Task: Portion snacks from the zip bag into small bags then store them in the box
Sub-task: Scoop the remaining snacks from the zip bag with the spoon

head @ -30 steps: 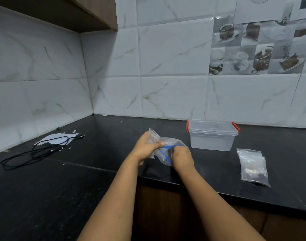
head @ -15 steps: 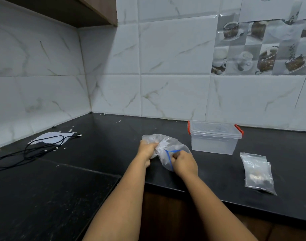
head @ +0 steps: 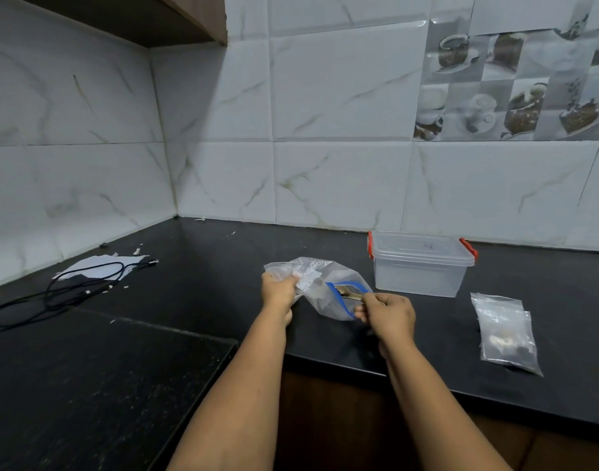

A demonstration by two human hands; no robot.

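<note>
Since a moment ago the right hand [head: 388, 314] has drawn the zip bag [head: 328, 290] mouth wider, its grip pinching the blue rim. Left hand [head: 278, 291] grip pinches the bag's far end above the desk [head: 223, 266]. Lidded box [head: 420, 263] and small bags [head: 505, 331] lie right.

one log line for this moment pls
left hand grips zip bag | right hand pinches blue zip edge | box lidded | small bags on counter
</note>
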